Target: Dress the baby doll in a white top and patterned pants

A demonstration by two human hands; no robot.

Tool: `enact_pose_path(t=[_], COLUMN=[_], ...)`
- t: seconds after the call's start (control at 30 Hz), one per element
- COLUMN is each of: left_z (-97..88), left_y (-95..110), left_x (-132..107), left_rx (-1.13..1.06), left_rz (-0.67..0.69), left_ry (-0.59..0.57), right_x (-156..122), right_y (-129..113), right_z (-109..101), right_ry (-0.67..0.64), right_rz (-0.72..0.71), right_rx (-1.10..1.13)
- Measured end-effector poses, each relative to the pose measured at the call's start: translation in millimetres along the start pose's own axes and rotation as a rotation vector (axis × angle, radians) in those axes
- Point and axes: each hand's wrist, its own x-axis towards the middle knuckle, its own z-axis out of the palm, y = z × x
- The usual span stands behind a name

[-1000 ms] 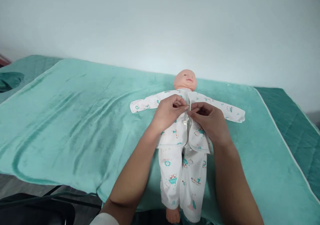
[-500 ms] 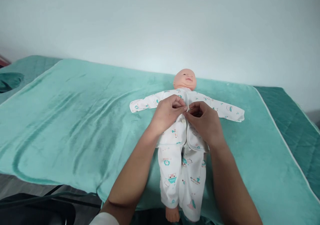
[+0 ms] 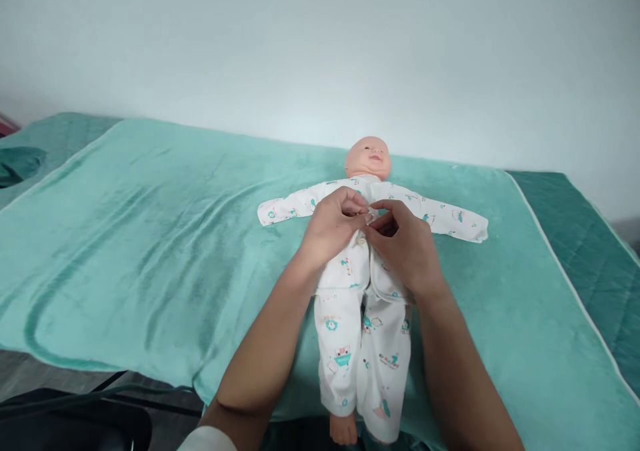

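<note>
Closed the gap between right hand (image 3: 405, 247) and left hand (image 3: 333, 227) over the chest of the doll (image 3: 369, 157); fingertips now touching. Drawn the printed jacket (image 3: 350, 271) panel under right hand toward the centre line, narrowing the open flap at the hem.

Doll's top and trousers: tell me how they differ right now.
The left hand and right hand pinch the top at its front opening; neither grips the trousers. The top's sleeves spread sideways; the trouser legs run straight toward the camera. Both are white with teal prints.
</note>
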Motion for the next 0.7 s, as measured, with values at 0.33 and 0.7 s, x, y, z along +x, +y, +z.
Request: enact_pose_path(t=[0.33, 0.7], left_z=[-10.8, -18.1], left_y=[1, 7], left_x=[1, 0], left_rx=[0.115, 0.299], left_rz=[0.024, 0.102], left_ry=[-0.094, -0.150], right_x=[0, -6], right_y=[3, 0], right_z=[-6, -9], right_ry=[-0.072, -0.061], right_rz=[0.044, 0.051], right_rx=[0.059, -0.050])
